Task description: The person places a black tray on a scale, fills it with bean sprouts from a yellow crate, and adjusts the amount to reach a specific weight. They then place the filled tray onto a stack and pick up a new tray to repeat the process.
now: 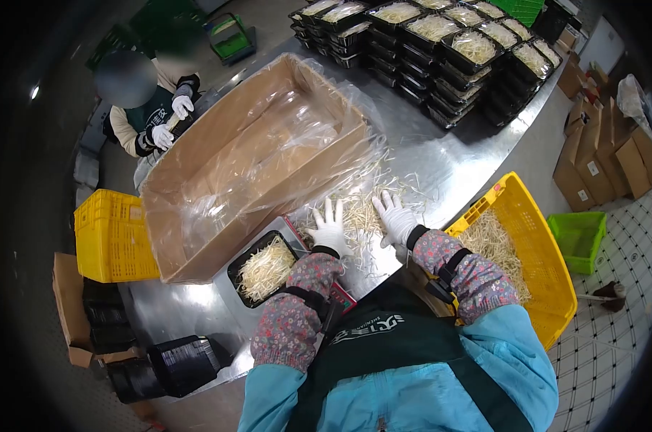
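Observation:
A loose pile of bean sprouts (362,214) lies on the steel table (477,155) in front of me. My left hand (330,229), in a white glove, rests at the pile's left side with its fingers spread. On the right side, my gloved right hand (396,219) has its fingers stretched out over the sprouts' edge and holds nothing. Left of my left forearm, a black tray (234,276) full of bean sprouts sits on a scale (228,297), whose red-edged front is partly hidden by my sleeve.
A large cardboard box (196,162) lined with clear plastic stands beyond the scale. Stacks of filled black trays (448,79) fill the far side. A yellow crate (549,266) holding sprouts is at my right; black trays (185,363) lie left. A co-worker (149,111) is across the table.

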The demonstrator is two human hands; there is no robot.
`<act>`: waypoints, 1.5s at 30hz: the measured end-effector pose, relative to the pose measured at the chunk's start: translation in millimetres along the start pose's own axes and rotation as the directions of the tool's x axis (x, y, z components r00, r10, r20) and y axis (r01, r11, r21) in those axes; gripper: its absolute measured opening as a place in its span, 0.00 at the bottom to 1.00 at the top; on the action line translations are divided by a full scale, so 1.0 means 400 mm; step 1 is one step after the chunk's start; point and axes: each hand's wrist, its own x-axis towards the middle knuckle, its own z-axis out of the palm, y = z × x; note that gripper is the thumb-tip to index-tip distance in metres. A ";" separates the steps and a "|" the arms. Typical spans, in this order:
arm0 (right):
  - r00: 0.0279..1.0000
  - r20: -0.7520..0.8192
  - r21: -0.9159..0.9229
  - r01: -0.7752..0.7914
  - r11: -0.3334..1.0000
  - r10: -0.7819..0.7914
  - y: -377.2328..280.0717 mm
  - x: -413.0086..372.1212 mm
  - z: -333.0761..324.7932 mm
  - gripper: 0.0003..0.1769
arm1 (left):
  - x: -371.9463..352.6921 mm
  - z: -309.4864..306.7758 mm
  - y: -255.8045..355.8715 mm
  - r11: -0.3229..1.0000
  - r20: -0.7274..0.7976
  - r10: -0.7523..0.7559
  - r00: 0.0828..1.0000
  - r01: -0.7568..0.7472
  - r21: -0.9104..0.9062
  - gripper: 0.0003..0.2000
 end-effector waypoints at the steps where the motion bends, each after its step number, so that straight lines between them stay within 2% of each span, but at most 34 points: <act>1: 1.000 -0.017 0.036 0.020 0.999 -0.019 0.018 0.025 0.011 0.65 | 0.024 -0.003 -0.008 0.997 0.028 -0.060 0.998 0.059 0.046 0.74; 2: 0.999 -0.034 0.071 0.040 0.997 -0.038 0.035 0.048 0.026 0.63 | 0.043 0.007 -0.023 0.998 0.033 -0.061 0.998 0.062 -0.011 0.73; 3: 0.990 -0.130 0.103 0.073 0.992 -0.060 0.054 0.067 0.048 0.45 | 0.063 0.026 -0.042 0.996 0.040 -0.063 0.997 0.066 -0.068 0.73; 4: 0.988 -0.138 0.141 0.090 0.986 -0.071 0.077 0.081 0.071 0.40 | 0.080 0.048 -0.056 0.990 0.048 -0.065 0.997 0.071 -0.123 0.72; 5: 0.986 -0.145 0.180 0.107 0.978 -0.081 0.100 0.092 0.094 0.35 | 0.077 0.043 -0.051 0.984 -0.067 -0.092 0.994 0.080 -0.160 0.59; 6: 0.984 -0.150 0.220 0.125 0.967 -0.093 0.102 0.090 0.084 0.31 | 0.087 0.069 -0.065 0.971 -0.076 -0.057 0.995 0.037 -0.238 0.51; 7: 0.981 -0.184 0.250 0.107 0.962 -0.062 0.112 0.085 0.069 0.21 | 0.104 0.103 -0.088 0.949 -0.092 -0.024 0.995 -0.006 -0.315 0.42; 8: 0.989 -0.144 0.305 0.080 0.949 -0.037 0.120 0.075 0.025 0.20 | 0.111 0.126 -0.103 0.920 -0.112 0.007 0.994 -0.050 -0.389 0.34; 9: 0.995 -0.102 0.358 0.051 0.932 -0.015 0.135 0.071 -0.017 0.19 | 0.101 0.135 -0.093 0.937 -0.243 0.016 0.970 -0.099 -0.335 0.14; 10: 0.998 -0.059 0.407 0.020 0.913 0.004 0.153 0.079 -0.040 0.18 | 0.099 0.136 -0.094 0.946 -0.202 0.019 0.979 -0.083 -0.313 0.13; 12: 0.994 -0.106 0.511 0.073 0.857 -0.021 0.194 0.113 -0.060 0.15 | 0.086 0.116 -0.086 0.961 -0.122 0.019 0.992 -0.052 -0.271 0.09; 13: 0.992 -0.122 0.574 0.093 0.814 -0.027 0.205 0.114 -0.094 0.16 | 0.066 0.107 -0.079 0.952 -0.189 0.044 0.981 -0.098 -0.289 0.07; 14: 0.990 -0.139 0.635 0.112 0.764 -0.030 0.202 0.110 -0.131 0.17 | 0.046 0.090 -0.067 0.928 -0.222 0.083 0.972 -0.157 -0.339 0.09; 17: 0.925 -0.374 0.579 0.290 0.762 -0.068 0.163 0.155 -0.124 0.17 | 0.017 0.071 -0.029 0.839 -0.306 0.197 0.931 -0.322 -0.438 0.15; 18: 0.941 -0.317 0.580 0.293 0.760 -0.120 0.135 0.168 -0.120 0.22 | 0.012 0.058 -0.003 0.852 -0.336 0.196 0.921 -0.330 -0.406 0.18; 20: 0.954 -0.185 0.389 0.292 0.874 -0.236 0.103 0.167 -0.125 0.28 | 0.002 0.035 0.043 0.875 -0.395 0.201 0.896 -0.345 -0.339 0.23; 21: 0.970 -0.015 0.407 0.228 0.884 -0.243 0.104 0.161 -0.138 0.41 | 0.007 0.045 0.035 0.917 -0.270 0.210 0.940 -0.285 -0.279 0.41; 24: 0.956 -0.243 0.361 0.246 0.899 -0.164 0.125 0.122 -0.106 0.55 | -0.024 0.015 0.038 0.964 -0.095 0.057 0.994 -0.079 -0.255 0.57; 25: 0.989 -0.048 0.327 0.145 0.934 -0.137 0.134 0.113 -0.108 0.66 | -0.018 0.016 0.031 0.970 -0.029 0.070 0.997 -0.075 -0.233 0.66; 28: 0.980 -0.060 0.039 0.194 0.980 -0.191 0.095 0.071 -0.070 0.70 | 0.035 -0.011 0.048 0.976 -0.033 0.102 0.994 -0.106 -0.193 0.67; 29: 0.975 -0.057 -0.042 0.211 0.977 -0.213 0.089 0.072 -0.059 0.66 | 0.058 -0.032 0.058 0.981 -0.024 0.086 0.996 -0.088 -0.174 0.65; 32: 0.968 -0.109 0.001 0.229 0.973 -0.228 0.109 0.143 0.005 0.57 | 0.169 0.024 0.010 0.959 -0.077 0.151 0.986 -0.164 -0.231 0.60; 33: 0.923 -0.271 -0.002 0.283 0.959 -0.273 0.119 0.150 0.010 0.42 | 0.176 0.019 0.009 0.942 -0.150 0.137 0.979 -0.175 -0.286 0.44; 36: 0.982 -0.091 0.164 0.178 0.970 -0.165 0.155 0.212 0.076 0.43 | 0.199 0.060 -0.009 0.944 -0.134 0.105 0.985 -0.141 -0.300 0.27; 37: 0.975 -0.146 0.182 0.194 0.964 -0.169 0.175 0.221 0.105 0.26 | 0.193 0.082 -0.010 0.944 -0.221 0.096 0.971 -0.159 -0.290 0.14; 40: 0.980 -0.144 0.261 0.173 0.950 -0.139 0.221 0.176 0.028 0.13 | 0.166 0.085 -0.017 0.956 -0.161 0.090 0.983 -0.130 -0.262 0.11; 42: 0.970 -0.237 0.355 0.140 0.925 -0.055 0.276 0.177 0.001 0.11 | 0.140 0.087 -0.034 0.953 -0.201 0.097 0.975 -0.149 -0.263 0.09; 43: 0.974 -0.224 0.384 0.066 0.921 0.023 0.259 0.124 -0.112 0.12 | 0.120 0.078 -0.040 0.951 -0.213 0.113 0.971 -0.167 -0.258 0.08; 44: 0.981 -0.187 0.527 0.049 0.849 0.059 0.279 0.126 -0.127 0.12 | 0.100 0.067 -0.042 0.949 -0.225 0.130 0.966 -0.187 -0.253 0.08; 45: 0.980 -0.184 0.585 0.053 0.810 0.069 0.282 0.134 -0.139 0.12 | 0.082 0.059 -0.039 0.948 -0.227 0.157 0.961 -0.211 -0.238 0.09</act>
